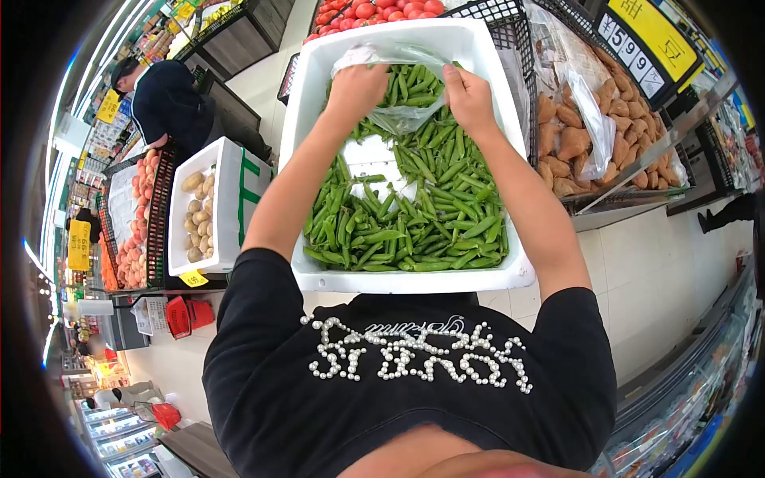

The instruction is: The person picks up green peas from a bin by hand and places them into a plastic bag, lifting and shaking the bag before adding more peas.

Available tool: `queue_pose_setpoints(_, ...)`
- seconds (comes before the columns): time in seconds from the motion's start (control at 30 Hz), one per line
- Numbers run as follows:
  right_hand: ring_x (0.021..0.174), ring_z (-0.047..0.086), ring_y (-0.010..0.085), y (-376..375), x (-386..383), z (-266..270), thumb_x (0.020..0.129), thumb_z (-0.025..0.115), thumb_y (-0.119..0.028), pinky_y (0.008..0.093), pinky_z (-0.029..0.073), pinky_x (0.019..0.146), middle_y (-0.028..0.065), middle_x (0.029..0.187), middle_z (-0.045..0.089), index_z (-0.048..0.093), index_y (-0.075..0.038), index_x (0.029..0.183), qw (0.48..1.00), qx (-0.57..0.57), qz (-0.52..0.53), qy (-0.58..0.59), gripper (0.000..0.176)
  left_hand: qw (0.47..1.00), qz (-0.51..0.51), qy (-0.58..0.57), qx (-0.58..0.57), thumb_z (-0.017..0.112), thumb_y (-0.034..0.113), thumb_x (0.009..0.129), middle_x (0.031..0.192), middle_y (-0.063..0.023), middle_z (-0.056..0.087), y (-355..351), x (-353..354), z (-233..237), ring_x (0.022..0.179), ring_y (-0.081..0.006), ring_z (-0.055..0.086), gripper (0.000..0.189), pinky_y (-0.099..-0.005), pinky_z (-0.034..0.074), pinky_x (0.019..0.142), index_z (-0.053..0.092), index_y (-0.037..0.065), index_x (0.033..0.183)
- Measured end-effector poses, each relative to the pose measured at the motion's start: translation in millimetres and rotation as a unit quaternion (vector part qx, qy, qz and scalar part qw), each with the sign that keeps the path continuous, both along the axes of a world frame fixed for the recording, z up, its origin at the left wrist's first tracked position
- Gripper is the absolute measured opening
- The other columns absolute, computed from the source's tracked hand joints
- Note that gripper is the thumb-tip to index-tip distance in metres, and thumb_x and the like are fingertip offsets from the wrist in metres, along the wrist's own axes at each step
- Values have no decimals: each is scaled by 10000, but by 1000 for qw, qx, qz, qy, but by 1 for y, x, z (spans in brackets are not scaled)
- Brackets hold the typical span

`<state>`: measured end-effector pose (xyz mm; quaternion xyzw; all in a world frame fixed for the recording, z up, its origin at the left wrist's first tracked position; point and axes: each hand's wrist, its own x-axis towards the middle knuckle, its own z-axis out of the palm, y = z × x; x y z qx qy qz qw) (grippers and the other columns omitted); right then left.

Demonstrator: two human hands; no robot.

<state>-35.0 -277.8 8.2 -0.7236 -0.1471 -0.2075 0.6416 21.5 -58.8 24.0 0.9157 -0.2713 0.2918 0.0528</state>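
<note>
Both my hands are over a white foam box (522, 267) filled with green pea pods (446, 215). A clear plastic bag (402, 119) hangs between them near the far end of the box, its mouth spread wide. My left hand (358, 89) is closed on the left side of the bag's rim, its fingertips curled out of sight. On the opposite side, my right hand (470, 97) pinches the rim with the thumb uppermost. Green pods show in and through the bag. Left of the middle, a patch of white box bottom shows among the pods.
Tomatoes (374, 12) lie beyond the box. To the right are brown sweet potatoes (570, 143) under a yellow price sign (653, 36). A white box of potatoes (199, 207) stands at left, beside a black crate of reddish produce (143, 179). A person (171, 99) in dark clothes stands farther left.
</note>
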Motion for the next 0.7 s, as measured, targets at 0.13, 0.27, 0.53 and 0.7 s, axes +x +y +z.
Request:
queue_pose_setpoints(0.13, 519, 434, 85, -2, 0, 2, 1018, 479, -319, 256, 359, 506, 5, 566, 491, 526, -34, 657, 1000, 14, -5, 3, 462, 949, -285, -125, -53, 675, 74, 749, 894, -93, 618, -11, -59, -13, 850, -283, 619, 189, -387, 519, 763, 634, 66, 934)
queue_pose_setpoints(0.27, 512, 428, 77, -2, 3, 0, 1017, 480, -314, 251, 353, 495, 0, 563, 484, 518, -38, 662, 1000, 26, -1, 11, 451, 937, -312, 131, 88, 659, 93, 746, 985, -60, 578, -20, -99, -67, 873, -265, 586, 284, -366, 536, 733, 633, 81, 1029)
queue_pose_setpoints(0.53, 523, 441, 77, 1, 0, -1, 1017, 478, -320, 256, 359, 502, -1, 559, 482, 536, -19, 679, 1000, 15, -10, 18, 457, 947, -228, 180, 139, 641, 75, 767, 1108, -117, 510, -19, -100, -96, 977, -293, 569, 372, -402, 544, 738, 588, 128, 1131)
queue_pose_setpoints(0.7, 492, 422, 77, 0, 3, -3, 1023, 468, -320, 242, 340, 472, 6, 566, 486, 505, -42, 644, 1000, 12, -18, 4, 471, 935, -238, 254, 65, 663, 68, 745, 1014, -133, 544, -7, -94, -92, 911, -346, 607, 337, -439, 527, 749, 586, 74, 1073)
